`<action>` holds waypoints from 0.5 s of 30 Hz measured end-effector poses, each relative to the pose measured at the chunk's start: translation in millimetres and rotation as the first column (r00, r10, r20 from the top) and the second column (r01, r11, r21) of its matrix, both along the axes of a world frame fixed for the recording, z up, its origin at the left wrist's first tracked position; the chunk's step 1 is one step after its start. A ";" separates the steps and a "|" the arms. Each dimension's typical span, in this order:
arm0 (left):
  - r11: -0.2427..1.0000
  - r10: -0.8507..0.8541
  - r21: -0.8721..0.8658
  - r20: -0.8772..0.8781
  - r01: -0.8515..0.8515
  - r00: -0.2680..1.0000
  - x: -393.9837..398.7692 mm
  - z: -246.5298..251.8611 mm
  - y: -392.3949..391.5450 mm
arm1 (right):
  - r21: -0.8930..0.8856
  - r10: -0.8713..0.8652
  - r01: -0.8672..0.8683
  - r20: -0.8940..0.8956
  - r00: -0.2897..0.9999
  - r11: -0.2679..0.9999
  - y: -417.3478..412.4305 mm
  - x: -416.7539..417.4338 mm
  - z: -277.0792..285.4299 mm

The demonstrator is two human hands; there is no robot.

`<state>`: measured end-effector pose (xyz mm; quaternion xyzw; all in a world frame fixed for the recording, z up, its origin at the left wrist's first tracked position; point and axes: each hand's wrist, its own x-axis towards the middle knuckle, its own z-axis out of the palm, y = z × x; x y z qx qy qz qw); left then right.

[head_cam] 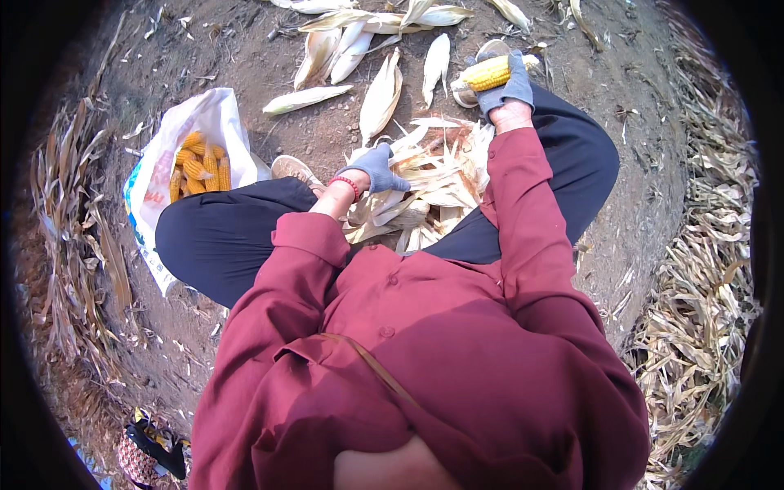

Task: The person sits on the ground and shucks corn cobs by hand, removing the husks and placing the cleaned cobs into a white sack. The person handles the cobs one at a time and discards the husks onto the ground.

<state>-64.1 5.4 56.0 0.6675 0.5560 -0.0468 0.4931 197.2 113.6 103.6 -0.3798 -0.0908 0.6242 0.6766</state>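
Note:
A husked yellow ear of corn (490, 75) lies across my right hand (507, 87), which wears a grey glove and grips it above my right shoe. My left hand (375, 169), in a matching glove with a red bead bracelet at the wrist, is over the left side of a heap of dry corn husks (438, 184) between my legs. Its thumb and fingers are spread, and no ear shows in them. Unhusked ears (381, 95) lie on the soil beyond the heap. To my left, a white woven sack (208, 113) holds several husked ears (197, 164).
My bent knees (214, 236) flank the husk heap, the left one against the sack. More pale ears (367, 24) lie at the far side. Dry stalks and leaves line the left (67, 245) and right (698, 318) edges. A patterned bag (138, 456) sits behind, lower left.

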 end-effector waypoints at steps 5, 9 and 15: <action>0.925 0.243 0.180 0.397 -0.335 0.885 20.5 56.2 21.4 | -0.169 0.207 -0.230 -0.141 0.968 0.958 -24.9 -43.9 -18.4; 0.868 0.348 0.126 0.533 -0.479 0.771 9.5 16.7 29.3 | -0.157 0.486 -0.474 0.046 0.873 0.866 -38.9 -104.5 -33.6; -0.235 0.441 -0.942 0.115 -0.239 -0.890 -41.3 -2.1 41.4 | -0.445 0.784 -0.650 0.274 0.557 0.617 -42.8 -117.1 -24.0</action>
